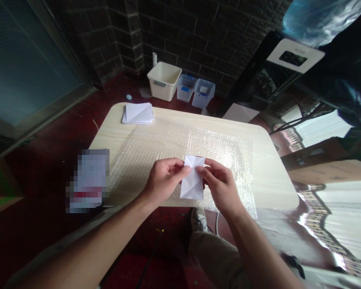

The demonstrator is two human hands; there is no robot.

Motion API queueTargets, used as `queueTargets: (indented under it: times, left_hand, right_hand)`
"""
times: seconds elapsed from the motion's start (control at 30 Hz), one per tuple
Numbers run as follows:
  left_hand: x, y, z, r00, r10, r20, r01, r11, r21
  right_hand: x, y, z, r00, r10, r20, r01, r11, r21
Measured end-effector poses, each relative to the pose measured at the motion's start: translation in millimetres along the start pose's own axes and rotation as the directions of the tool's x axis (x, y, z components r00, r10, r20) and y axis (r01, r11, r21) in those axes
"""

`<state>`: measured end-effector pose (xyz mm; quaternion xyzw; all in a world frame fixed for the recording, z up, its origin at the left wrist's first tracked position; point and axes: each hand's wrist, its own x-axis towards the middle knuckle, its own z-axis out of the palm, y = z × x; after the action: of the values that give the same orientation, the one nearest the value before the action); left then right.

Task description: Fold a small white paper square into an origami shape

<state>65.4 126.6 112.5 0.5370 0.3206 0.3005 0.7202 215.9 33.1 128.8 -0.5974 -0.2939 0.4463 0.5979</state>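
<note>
A folded white sheet of paper (192,185), narrow and creased, is held up over the near part of the table. My left hand (165,176) pinches its left edge, thumb on the front face. On the opposite edge my right hand (219,180) grips it the same way, with the thumb on the front and the fingers behind. Both thumbs sit near the upper half of the paper, a short gap apart. Beneath the hands lies a sheet of bubble wrap (162,138). The fingers behind the paper are partly hidden.
On the pale table (266,160), a stack of white paper (138,113) lies at the far left corner. A blurred-out item (92,176) is at the left edge. Beyond stand a cream basket (164,86) and two clear bins (203,94). A cardboard box (333,172) is at right.
</note>
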Motion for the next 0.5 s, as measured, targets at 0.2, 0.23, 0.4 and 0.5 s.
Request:
queueTargets:
  times: [0.2, 0.23, 0.4, 0.5]
  left_hand:
    - [-16.9, 1.2, 3.2, 0.995, 0.018, 0.097, -0.013, 0.999, -0.052]
    - [-19.1, 1.7, 3.9, 0.993, 0.015, 0.119, -0.007, 0.998, -0.066]
    - [-24.6, 1.5, 4.8, 0.978, -0.111, 0.178, 0.15, 0.963, -0.224]
    - [-23.0, -1.5, 0.9, 0.958, -0.19, 0.216, 0.244, 0.936, -0.255]
  right_hand:
    - [-20.1, -4.2, -2.6, 0.995, 0.094, 0.011, -0.095, 0.994, 0.05]
    - [-22.9, -4.3, -2.8, 0.995, 0.096, 0.011, -0.097, 0.994, 0.059]
    - [-27.2, -3.1, -0.4, 0.998, 0.055, -0.033, -0.054, 0.997, 0.056]
    - [-22.1, -1.8, 4.0, 0.999, 0.022, -0.027, -0.023, 0.999, -0.027]
